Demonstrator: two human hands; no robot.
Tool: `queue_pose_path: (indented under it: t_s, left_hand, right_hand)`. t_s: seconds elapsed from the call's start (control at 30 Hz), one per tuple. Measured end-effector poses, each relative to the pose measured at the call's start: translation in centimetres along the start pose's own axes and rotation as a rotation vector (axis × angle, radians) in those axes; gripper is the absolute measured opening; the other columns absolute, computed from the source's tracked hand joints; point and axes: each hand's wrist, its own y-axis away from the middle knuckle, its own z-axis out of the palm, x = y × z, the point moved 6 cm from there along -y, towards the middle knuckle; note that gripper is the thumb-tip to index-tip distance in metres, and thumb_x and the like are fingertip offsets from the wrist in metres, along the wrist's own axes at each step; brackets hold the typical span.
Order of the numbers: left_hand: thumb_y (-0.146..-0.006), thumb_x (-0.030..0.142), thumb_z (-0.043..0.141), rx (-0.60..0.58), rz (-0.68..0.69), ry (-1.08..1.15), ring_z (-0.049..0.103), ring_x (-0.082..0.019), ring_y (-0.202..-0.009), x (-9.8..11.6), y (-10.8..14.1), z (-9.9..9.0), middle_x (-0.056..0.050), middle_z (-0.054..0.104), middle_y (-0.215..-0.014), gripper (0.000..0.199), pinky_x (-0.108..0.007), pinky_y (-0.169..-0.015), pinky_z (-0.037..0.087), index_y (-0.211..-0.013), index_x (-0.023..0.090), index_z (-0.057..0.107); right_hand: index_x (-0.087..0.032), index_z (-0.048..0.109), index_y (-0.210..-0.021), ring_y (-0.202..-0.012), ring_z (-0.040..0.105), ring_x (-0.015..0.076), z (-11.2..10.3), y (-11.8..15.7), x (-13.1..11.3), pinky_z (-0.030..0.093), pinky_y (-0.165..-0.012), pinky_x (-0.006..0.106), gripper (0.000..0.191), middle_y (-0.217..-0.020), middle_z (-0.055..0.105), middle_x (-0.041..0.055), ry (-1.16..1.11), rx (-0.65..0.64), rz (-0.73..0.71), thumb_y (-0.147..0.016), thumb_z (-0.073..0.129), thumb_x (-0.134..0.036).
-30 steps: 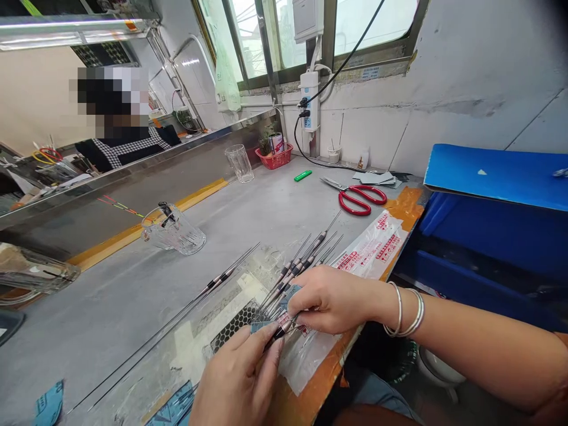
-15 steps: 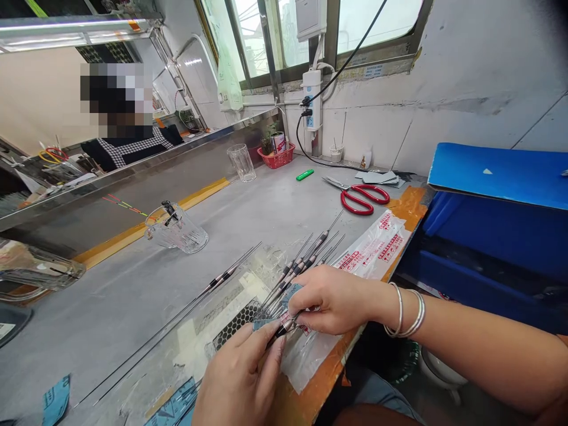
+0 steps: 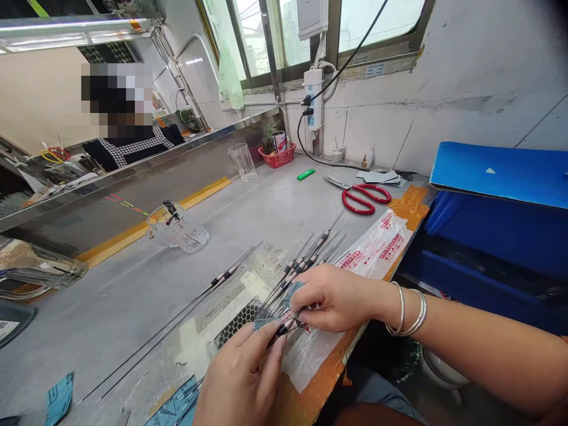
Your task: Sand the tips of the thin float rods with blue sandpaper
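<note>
My left hand (image 3: 248, 370), at the bottom centre, pinches a thin dark rod with a black and pale body (image 3: 287, 325). Fingers of my right hand (image 3: 331, 299) are closed around the same rod just to the right, with a piece of blue sandpaper (image 3: 290, 294) against them. Behind both hands lies a bundle of similar slender rods (image 3: 306, 258) on the worktable. Two more rods (image 3: 220, 278) lie side by side to the left. A blue sandpaper sheet (image 3: 175, 405) is beside my left hand.
Red-handled scissors (image 3: 357, 198), a green object (image 3: 306, 174), a glass mug (image 3: 189, 231), a clear glass (image 3: 242, 162) and a red basket (image 3: 278, 157) stand or lie farther back. Printed plastic (image 3: 373, 248) runs along the right edge, near a blue bin (image 3: 488, 254). A mirror shows a person.
</note>
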Motion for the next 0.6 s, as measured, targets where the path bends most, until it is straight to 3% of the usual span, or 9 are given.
queue_pose_path:
  t_s: [0.3, 0.6]
  left_hand:
    - [-0.095, 0.032, 0.045, 0.023, 0.022, -0.009, 0.063, -0.014, -0.059, -0.12, -0.01, -0.07, 0.000, 0.062, -0.069, 0.026, -0.025, -0.051, 0.054, -0.108, 0.028, 0.067]
    - [-0.095, 0.031, 0.044, 0.025, 0.044, -0.014, 0.064, -0.015, -0.059, 0.20, 0.00, -0.33, 0.000, 0.061, -0.069, 0.027, -0.026, -0.050, 0.055, -0.110, 0.027, 0.066]
  right_hand:
    - [-0.020, 0.071, -0.084, -0.064, 0.046, 0.0139, 0.23, 0.17, 0.20, 0.031, -0.056, 0.025, 0.013, -0.065, 0.052, 0.0003, 0.141, -0.109, 0.067, -0.080, 0.060, -0.016]
    - [-0.018, 0.071, -0.086, -0.070, 0.053, 0.0150, 0.25, -0.06, -0.03, 0.040, -0.062, 0.025, 0.013, -0.071, 0.058, 0.0020, 0.048, -0.103, 0.076, -0.080, 0.060, -0.015]
